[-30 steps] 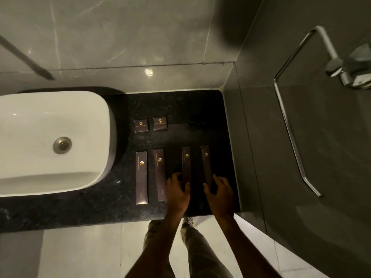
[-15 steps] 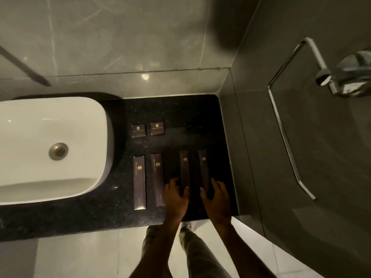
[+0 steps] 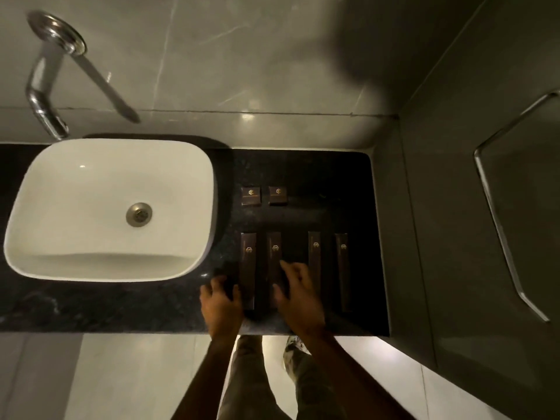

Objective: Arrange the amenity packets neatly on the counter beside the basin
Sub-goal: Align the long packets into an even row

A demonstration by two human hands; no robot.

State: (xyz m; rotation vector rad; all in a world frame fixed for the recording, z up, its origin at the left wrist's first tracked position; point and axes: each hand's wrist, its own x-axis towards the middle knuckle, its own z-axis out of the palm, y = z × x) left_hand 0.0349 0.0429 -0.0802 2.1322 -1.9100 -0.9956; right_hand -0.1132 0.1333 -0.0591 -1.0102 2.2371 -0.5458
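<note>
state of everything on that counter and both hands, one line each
long packets: four, flat on the counter, roughly parallel, logos up
small square packets: two, flat, side by side behind the long ones
basin: looks empty and dry
tap: no water seen running
left hand: open, by the leftmost long packet
right hand: open, fingers spread over the second long packet

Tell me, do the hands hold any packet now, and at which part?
Neither lifts one. The left hand touches the near end of the leftmost long packet; the right hand rests on the second long packet.
</note>
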